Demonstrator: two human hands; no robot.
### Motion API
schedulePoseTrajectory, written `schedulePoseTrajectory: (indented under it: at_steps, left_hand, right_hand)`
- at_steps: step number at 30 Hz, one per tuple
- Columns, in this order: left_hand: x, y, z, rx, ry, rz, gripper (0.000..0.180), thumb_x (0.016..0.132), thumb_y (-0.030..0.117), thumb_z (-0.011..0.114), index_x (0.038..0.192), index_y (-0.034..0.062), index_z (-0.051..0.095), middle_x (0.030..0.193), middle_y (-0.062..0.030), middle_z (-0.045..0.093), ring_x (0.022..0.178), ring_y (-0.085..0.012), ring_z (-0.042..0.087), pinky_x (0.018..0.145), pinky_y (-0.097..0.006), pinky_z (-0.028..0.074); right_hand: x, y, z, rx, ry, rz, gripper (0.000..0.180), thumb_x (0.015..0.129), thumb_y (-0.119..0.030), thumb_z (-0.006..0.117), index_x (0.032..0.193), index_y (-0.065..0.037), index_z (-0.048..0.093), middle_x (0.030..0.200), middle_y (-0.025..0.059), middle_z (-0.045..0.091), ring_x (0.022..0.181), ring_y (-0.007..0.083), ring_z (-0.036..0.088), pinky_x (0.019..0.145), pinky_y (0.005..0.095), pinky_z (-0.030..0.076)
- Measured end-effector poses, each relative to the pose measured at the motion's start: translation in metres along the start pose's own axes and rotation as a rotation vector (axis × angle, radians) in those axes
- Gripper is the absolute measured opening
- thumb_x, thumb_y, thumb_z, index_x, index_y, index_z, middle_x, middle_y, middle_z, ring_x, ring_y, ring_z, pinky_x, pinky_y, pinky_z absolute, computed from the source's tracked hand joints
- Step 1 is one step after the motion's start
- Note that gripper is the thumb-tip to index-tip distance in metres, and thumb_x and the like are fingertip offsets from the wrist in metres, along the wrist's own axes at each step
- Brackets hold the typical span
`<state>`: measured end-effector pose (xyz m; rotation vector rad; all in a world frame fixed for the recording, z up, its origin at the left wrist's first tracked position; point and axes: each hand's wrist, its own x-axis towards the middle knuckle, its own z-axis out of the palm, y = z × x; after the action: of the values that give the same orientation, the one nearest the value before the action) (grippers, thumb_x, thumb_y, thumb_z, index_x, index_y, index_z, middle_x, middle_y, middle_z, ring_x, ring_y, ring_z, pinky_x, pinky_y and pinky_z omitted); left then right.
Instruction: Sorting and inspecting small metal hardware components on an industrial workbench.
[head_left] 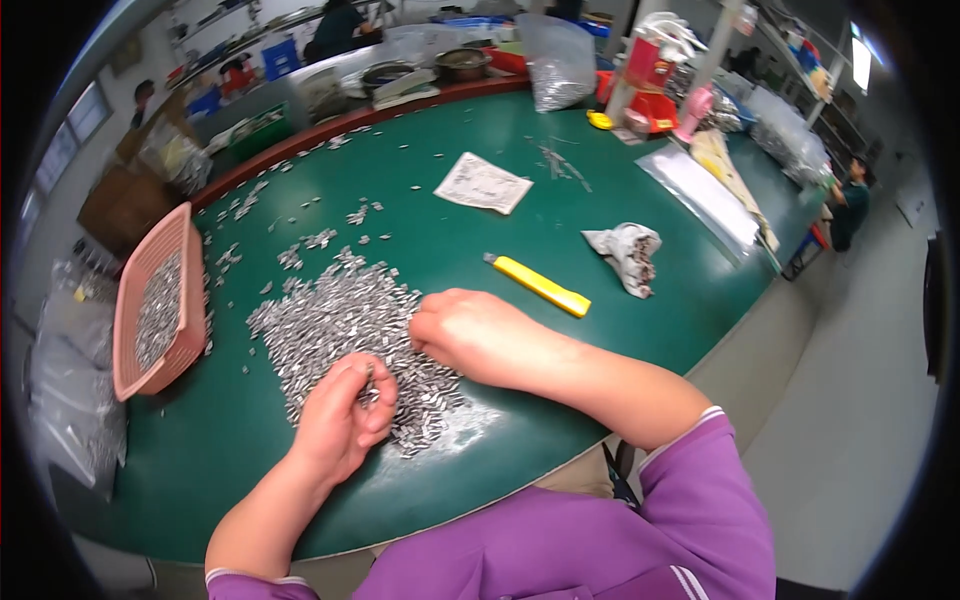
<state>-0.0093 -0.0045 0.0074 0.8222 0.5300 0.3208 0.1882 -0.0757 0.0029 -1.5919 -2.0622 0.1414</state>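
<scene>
A large pile of small silvery metal pieces (330, 320) lies on the green table (560, 400) in front of me. My left hand (340, 415) rests at the pile's near edge, fingers curled around a few of the metal pieces, one pinched between thumb and forefinger. My right hand (470, 335) lies knuckles-up on the pile's right side, fingers bent down into the pieces. Whether it holds any is hidden.
A pink basket (150, 310) part-filled with the same pieces stands at the left edge. A yellow utility knife (540, 285), a crumpled glove (628, 255) and a flat paper packet (483, 183) lie beyond the pile. Bags, bowls and boxes crowd the far side.
</scene>
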Motion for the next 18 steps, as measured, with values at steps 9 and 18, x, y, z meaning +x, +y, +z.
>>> schedulePoseTrajectory:
  at_steps: [9,18]
  left_hand:
    - [-0.002,-0.002,-0.002,-0.039,-0.053,-0.003,0.012,0.091,0.017,0.043,0.093,0.007,0.049,0.078,-0.0062,0.051,0.055,-0.0113,0.042,0.041,-0.021,0.03]
    - [0.001,0.001,0.0,-0.019,-0.034,0.03,0.012,0.09,0.017,0.043,0.091,0.0051,0.045,0.078,-0.0056,0.049,0.055,-0.0086,0.04,0.04,-0.018,0.03]
  right_hand:
    - [0.005,-0.012,-0.01,0.016,-0.003,-0.028,0.009,0.072,-0.007,0.061,0.081,-0.006,0.058,0.076,0.0086,0.056,0.075,0.0279,0.057,0.065,0.0371,0.046]
    - [0.015,-0.02,-0.019,0.533,0.135,0.257,0.019,0.077,-0.001,0.06,0.096,-0.002,0.058,0.091,0.0067,0.06,0.082,0.015,0.061,0.071,0.0264,0.05]
